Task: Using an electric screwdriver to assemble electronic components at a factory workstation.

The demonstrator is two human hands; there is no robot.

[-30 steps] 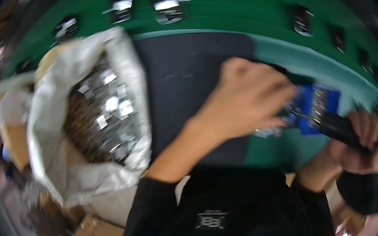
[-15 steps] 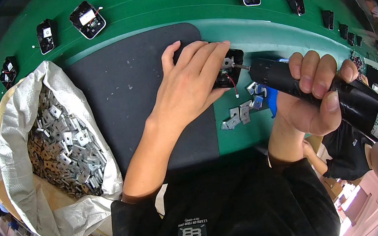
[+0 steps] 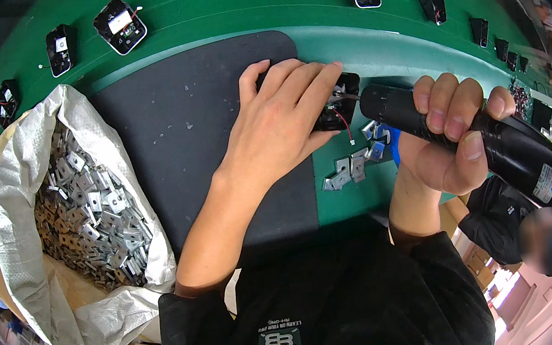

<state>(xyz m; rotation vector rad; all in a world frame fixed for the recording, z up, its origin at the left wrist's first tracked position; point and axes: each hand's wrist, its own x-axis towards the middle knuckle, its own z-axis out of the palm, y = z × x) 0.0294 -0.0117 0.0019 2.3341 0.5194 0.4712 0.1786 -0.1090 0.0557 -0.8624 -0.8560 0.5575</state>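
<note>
My left hand is curled over a black plastic housing, holding it at the right edge of the dark mat. A red wire with a white plug hangs from the housing's near side, and part of its inside is hidden under my fingers. In my right hand is a black electric screwdriver, its fingers wrapped round the body. The tool lies nearly level, and its bit points left into the open housing. Just below the housing, several small silver metal clips lie on the green surface.
An open white woven sack full of metal clips stands left of the dark mat. Along the far green belt sit several black housings, some with wires showing. A co-worker is at the lower right.
The screwdriver and my right hand have shifted slightly left, with the bit deeper over the housing. My left hand keeps its hold. The whole view has shifted a little.
</note>
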